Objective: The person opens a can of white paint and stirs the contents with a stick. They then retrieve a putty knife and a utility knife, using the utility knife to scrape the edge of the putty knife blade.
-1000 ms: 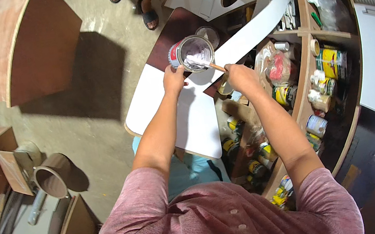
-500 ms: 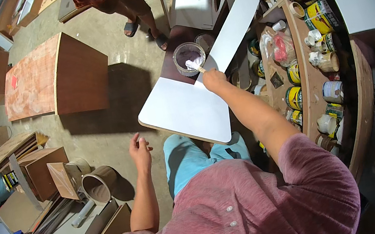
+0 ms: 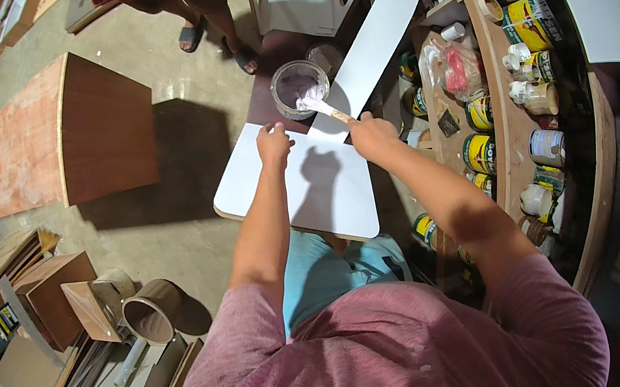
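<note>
My right hand (image 3: 371, 134) is closed on a light wooden stick (image 3: 339, 115), whose pale-coated tip is in an open round tin (image 3: 284, 87) of pale lilac paste. The tin sits on a dark brown board (image 3: 262, 103). My left hand (image 3: 275, 143), fingers loosely bent and apart with nothing visible in them, is just below the tin, over a white rounded-corner board (image 3: 338, 213). A long white strip (image 3: 388, 24) runs diagonally beside the tin, and a round lid or tin (image 3: 324, 56) lies behind it.
A plywood box (image 3: 102, 126) stands on the left floor (image 3: 166, 217). Offcuts, boxes (image 3: 63, 284) and a tube (image 3: 150, 314) are piled lower left. Another person's legs (image 3: 223, 19) are beyond the tin. Wooden shelves (image 3: 507, 144) of paint cans line the right.
My left hand let go of the tin a second ago, dropped to the left, and has since risen back toward it. The view has shifted. My right hand still grips the stick.
</note>
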Tool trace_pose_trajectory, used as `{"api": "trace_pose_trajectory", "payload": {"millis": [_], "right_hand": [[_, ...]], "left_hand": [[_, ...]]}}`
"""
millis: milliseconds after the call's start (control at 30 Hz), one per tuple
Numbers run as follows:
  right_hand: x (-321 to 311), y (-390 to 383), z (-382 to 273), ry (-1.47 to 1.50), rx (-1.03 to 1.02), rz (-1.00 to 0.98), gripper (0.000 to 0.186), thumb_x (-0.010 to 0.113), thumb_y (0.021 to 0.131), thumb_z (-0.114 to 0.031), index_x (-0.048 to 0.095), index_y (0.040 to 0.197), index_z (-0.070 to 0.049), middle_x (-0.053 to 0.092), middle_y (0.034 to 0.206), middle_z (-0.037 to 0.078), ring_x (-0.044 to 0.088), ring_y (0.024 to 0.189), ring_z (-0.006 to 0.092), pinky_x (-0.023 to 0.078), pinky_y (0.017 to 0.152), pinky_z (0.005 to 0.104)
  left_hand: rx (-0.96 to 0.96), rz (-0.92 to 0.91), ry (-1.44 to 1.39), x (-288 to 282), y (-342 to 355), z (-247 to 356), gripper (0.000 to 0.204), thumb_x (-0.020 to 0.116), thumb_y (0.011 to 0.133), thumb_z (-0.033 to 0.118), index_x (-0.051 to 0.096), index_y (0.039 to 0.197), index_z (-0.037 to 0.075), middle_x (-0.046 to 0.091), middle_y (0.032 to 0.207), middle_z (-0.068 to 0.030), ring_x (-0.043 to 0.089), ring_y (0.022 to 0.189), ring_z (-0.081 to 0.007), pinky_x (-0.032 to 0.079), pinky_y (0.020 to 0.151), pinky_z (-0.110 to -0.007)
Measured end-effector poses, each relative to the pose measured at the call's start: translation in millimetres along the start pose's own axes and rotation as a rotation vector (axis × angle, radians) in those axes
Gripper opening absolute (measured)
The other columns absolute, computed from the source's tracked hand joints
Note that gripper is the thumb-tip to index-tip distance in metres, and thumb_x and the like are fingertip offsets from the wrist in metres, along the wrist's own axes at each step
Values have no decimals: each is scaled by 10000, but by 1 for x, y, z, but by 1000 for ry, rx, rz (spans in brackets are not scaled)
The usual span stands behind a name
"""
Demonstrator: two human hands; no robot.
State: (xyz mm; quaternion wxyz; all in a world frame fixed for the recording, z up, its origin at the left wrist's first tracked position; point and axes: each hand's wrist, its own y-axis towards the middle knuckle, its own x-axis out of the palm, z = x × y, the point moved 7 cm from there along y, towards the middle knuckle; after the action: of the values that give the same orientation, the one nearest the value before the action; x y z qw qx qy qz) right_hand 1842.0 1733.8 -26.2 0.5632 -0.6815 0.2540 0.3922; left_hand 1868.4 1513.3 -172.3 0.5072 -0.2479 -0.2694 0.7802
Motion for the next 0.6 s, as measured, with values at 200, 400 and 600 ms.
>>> {"api": "trace_pose_trajectory", "payload": {"millis": [200, 400, 600], "right_hand": [[-32, -2, 5, -8, -44, 25, 344, 484, 888, -66, 613, 1205, -32, 606, 1016, 235, 670, 861, 418, 548, 738, 504], [17, 74, -20, -51, 33, 42, 397, 506, 898, -87, 582, 1284, -38, 612, 1031, 209, 691, 825, 362, 569, 715, 459], [28, 42, -23, -206, 25, 13, 399, 497, 934, -110, 541, 1326, -47, 596, 973, 140, 692, 785, 299, 580, 656, 402]], "left_hand": [[-48, -126, 205, 33, 65, -15, 479, 522, 977, 201, 456, 1333, -114, 684, 945, -214, 685, 581, -229, 489, 449, -320], [-103, -243, 54, 58, 94, -28, 347, 458, 1006, 187, 525, 1221, -77, 677, 819, -164, 684, 570, -243, 487, 442, -333], [-76, -121, 25, 60, 94, -16, 308, 414, 1003, 145, 556, 1183, -60, 671, 779, -164, 686, 562, -268, 527, 477, -355]]}}
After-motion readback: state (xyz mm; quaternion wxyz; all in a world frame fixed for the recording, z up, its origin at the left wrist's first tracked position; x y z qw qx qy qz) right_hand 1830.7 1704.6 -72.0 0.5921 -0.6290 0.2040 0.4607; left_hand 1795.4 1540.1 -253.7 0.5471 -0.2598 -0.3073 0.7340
